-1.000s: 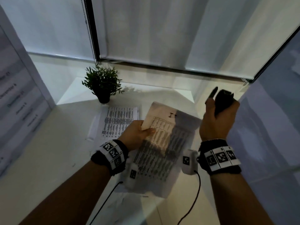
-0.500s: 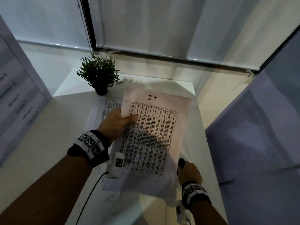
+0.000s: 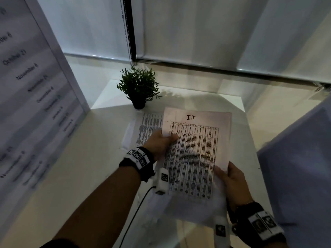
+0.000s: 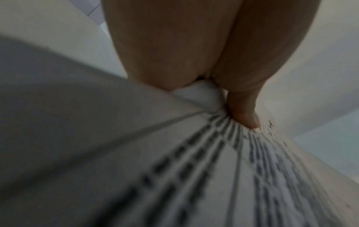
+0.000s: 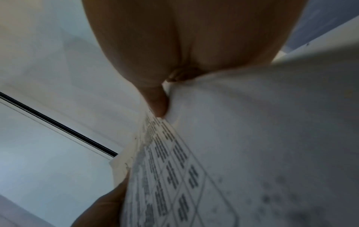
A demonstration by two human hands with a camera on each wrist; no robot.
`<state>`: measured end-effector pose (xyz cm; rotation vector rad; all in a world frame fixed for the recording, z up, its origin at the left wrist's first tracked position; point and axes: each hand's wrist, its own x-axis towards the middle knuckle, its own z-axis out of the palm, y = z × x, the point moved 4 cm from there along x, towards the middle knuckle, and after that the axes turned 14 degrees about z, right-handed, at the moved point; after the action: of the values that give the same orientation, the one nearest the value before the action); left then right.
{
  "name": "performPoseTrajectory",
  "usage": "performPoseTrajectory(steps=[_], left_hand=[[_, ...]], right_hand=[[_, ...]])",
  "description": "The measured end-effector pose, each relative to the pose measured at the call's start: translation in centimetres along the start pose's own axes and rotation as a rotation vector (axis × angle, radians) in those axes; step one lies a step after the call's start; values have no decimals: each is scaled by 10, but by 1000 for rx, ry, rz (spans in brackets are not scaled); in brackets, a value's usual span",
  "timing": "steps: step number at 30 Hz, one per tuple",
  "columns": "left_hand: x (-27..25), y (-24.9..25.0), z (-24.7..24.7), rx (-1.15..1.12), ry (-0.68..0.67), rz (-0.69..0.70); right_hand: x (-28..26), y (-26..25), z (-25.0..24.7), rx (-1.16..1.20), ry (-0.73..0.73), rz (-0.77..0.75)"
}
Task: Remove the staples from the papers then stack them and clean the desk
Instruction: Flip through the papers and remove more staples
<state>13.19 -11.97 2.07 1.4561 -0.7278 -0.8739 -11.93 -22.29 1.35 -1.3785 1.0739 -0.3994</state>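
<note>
A printed paper set (image 3: 197,151) headed "I.T", with a table of text, is held above the white desk (image 3: 89,158). My left hand (image 3: 168,140) grips its left edge, thumb on top of the print. My right hand (image 3: 225,174) grips its lower right edge. In the left wrist view the thumb (image 4: 244,113) presses on the printed sheet (image 4: 252,176). The right wrist view shows the thumb (image 5: 157,104) pinching the paper (image 5: 252,138). Another printed sheet (image 3: 150,126) lies flat on the desk behind my left hand. No staple remover is in view.
A small potted plant (image 3: 138,88) stands at the back of the desk, just beyond the papers. A white panel with month names (image 3: 35,95) rises on the left and a blue partition (image 3: 304,167) on the right. More pale sheets (image 3: 179,213) lie under the held set.
My right hand came down from its raised position with a black tool and now grips the paper's lower right edge; the tool is out of sight. The folded top sheet now lies flat.
</note>
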Motion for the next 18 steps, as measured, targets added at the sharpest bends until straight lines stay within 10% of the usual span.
performPoseTrajectory(steps=[5,8,12,18], left_hand=[[35,-14,-45,226,276,64],[50,-54,-110,716,498,-166],[64,-98,-135,1009,262,-485],[83,-109,-122,1105,129,-477]], right_hand=[[19,-41,0,-214,201,-77],[35,-59,-11,-354,381,-110],[42,-77,-18,-432,490,-117],[59,-76,-23,-444,583,-61]])
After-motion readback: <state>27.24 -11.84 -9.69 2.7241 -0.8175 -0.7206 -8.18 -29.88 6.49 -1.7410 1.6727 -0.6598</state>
